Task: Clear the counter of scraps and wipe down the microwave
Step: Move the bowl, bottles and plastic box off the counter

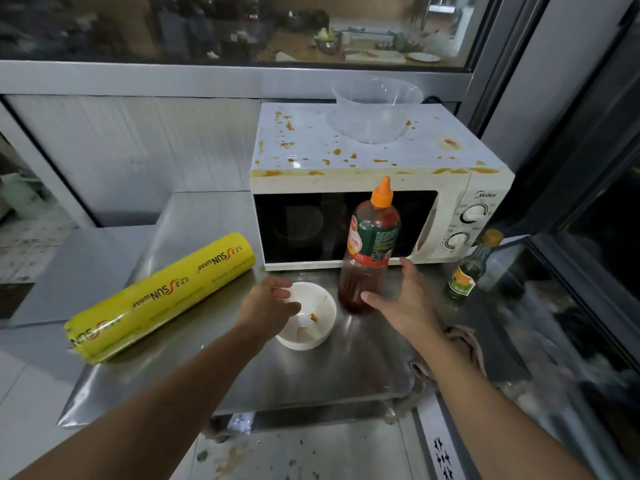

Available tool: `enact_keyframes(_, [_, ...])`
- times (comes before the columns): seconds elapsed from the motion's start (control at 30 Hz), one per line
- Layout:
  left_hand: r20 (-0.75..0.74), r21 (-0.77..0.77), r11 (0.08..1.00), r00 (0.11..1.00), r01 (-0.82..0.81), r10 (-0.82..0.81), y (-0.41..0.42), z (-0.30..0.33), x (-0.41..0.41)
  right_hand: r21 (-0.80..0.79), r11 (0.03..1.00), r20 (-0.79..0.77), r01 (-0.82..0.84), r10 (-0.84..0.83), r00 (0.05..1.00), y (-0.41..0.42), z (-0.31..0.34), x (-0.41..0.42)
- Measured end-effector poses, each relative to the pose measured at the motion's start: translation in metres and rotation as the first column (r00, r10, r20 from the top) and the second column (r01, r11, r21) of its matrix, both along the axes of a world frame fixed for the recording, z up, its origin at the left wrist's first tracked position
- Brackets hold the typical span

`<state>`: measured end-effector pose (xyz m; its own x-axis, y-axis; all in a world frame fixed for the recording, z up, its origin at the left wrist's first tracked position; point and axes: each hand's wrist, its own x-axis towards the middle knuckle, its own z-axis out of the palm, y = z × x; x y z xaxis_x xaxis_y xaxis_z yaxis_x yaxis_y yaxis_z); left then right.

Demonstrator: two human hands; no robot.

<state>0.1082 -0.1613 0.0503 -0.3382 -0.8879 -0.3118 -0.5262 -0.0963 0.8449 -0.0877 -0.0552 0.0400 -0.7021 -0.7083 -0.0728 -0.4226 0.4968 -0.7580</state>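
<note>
White bowl (306, 315) under left hand (268, 303)

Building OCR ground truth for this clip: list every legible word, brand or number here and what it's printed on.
"SUN WRAP": repeated along the yellow wrap roll.
"Midea": top of the microwave control panel.
Sauce bottle label: too small to read.
Small dark bottle label: blurred.
Microwave dial markings: unreadable.

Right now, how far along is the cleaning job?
Barely begun. Nothing looks done: orange splatters cover the microwave top. In hand: the left hand is at the white bowl, and the open right hand reaches for the sauce bottle. Left: clearing the counter and wiping, perhaps with the pink cloth.
</note>
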Motion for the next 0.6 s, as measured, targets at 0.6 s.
enact_keyframes(0.6, [0.126,-0.141,0.987,0.990,0.075,-0.057,-0.040,-0.032,0.010,-0.315,0.925,0.106,0.212,-0.187,0.977,-0.068,-0.002,-0.003])
